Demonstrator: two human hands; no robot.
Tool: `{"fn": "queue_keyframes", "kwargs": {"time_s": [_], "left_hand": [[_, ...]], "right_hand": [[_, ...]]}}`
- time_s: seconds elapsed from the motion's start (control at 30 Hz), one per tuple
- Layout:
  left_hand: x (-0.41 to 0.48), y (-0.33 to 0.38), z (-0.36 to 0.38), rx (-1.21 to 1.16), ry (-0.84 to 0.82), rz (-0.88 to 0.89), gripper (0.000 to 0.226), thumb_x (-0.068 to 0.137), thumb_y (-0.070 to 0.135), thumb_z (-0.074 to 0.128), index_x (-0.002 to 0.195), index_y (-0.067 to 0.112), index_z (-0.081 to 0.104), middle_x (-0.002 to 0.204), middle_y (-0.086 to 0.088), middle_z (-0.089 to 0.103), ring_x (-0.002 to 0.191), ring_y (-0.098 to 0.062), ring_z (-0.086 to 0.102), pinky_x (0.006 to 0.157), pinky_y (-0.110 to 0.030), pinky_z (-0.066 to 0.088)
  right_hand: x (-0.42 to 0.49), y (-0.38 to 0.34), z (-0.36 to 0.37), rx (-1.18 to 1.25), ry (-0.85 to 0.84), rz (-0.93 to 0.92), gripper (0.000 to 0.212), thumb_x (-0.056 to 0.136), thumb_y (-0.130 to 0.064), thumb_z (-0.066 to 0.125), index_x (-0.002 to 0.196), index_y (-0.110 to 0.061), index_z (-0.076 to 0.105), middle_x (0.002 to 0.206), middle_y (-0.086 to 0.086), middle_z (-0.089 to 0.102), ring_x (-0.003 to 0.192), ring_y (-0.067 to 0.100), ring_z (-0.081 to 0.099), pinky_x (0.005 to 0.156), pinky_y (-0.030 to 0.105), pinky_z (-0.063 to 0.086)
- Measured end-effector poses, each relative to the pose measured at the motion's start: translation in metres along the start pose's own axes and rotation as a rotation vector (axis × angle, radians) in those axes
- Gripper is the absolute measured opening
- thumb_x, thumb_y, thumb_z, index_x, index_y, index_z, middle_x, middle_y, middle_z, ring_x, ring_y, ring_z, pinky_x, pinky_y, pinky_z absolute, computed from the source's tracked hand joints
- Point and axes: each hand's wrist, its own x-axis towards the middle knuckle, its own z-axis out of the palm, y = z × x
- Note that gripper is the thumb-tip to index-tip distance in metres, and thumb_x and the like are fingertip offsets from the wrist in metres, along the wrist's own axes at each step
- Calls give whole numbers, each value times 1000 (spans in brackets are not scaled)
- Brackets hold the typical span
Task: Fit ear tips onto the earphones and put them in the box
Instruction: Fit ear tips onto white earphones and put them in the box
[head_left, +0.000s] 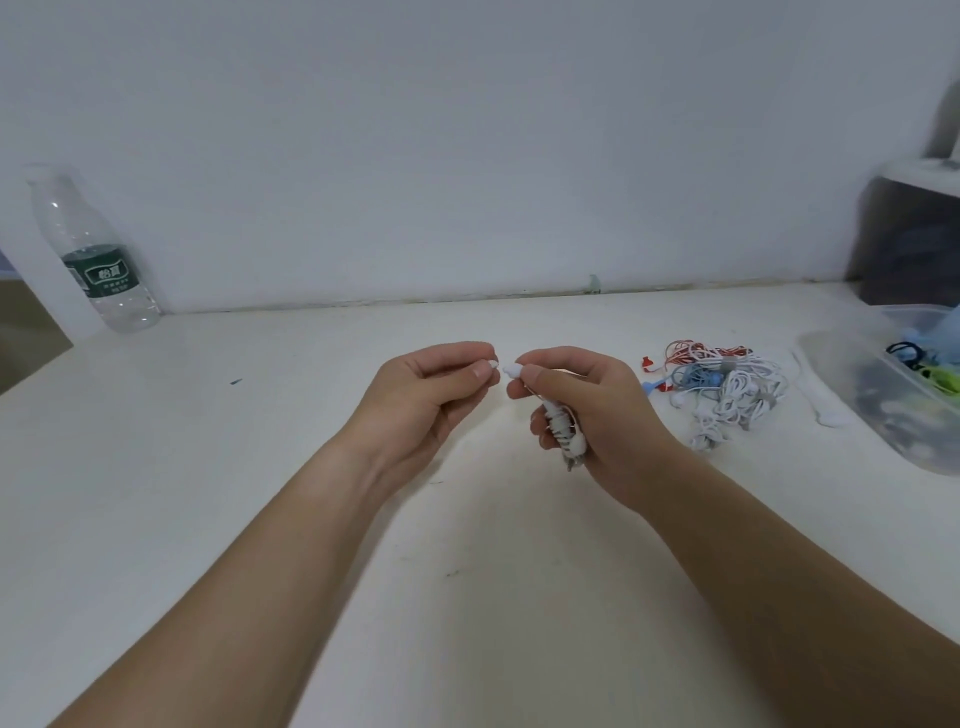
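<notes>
My right hand (582, 400) grips a white earphone set: its coiled cable bundle (563, 431) lies in the palm and one earbud (511, 370) sticks out between thumb and forefinger, pointing left. My left hand (431, 387) pinches a small white ear tip (492, 362) between thumb and forefinger, a small gap away from the earbud. Both hands hover above the middle of the white table (260, 467). A clear plastic box (893, 395) stands at the right edge with coloured items inside.
A pile of bundled earphones (727, 392), white, blue and red-striped, lies right of my hands. A water bottle with a green label (96, 260) stands at the back left by the wall. A dark container (909, 239) sits at the back right.
</notes>
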Motion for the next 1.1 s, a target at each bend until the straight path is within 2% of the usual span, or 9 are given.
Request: {"fn": "queue_keyframes", "kwargs": {"time_s": [0.2,0.6,0.83,0.97,1.1], "left_hand": [[-4,3,4,-95,-41,-66,15,89,-6,62,98,-1,72,91,-11,75,89,-17,74,77,-18,58],[-7,5,5,-77,-63,-99,14,90,-4,62,98,6,69,91,-9,76,87,-19,75,70,-18,58],[-5,2,2,-33,-91,-94,13,88,0,65,96,9,69,96,-11,75,91,-21,74,72,-19,59],[-3,1,1,-17,-117,-82,19,77,6,71,95,9,69,98,-13,75,95,-24,73,76,-21,59],[-4,1,2,-12,-145,-71,19,75,6,70,93,9,69,95,-13,76,94,-23,74,78,-20,59]], "right_hand": [[0,0,-2,-2,17,-16,7,91,-8,67,91,-12,72,82,8,73,55,18,58,53,28,46],[-1,-2,-2,-45,24,-37,3,90,-9,69,92,-11,71,78,8,72,55,19,58,52,28,46],[-2,-3,-1,-56,18,-36,4,89,-10,70,94,-10,71,76,6,72,56,19,59,52,27,47],[-3,-3,0,-61,14,-40,6,88,-11,71,94,-9,71,76,7,73,56,19,59,52,27,47],[-3,-4,0,-72,25,-43,8,88,-11,71,96,-8,71,75,5,73,56,18,59,51,27,48]]}}
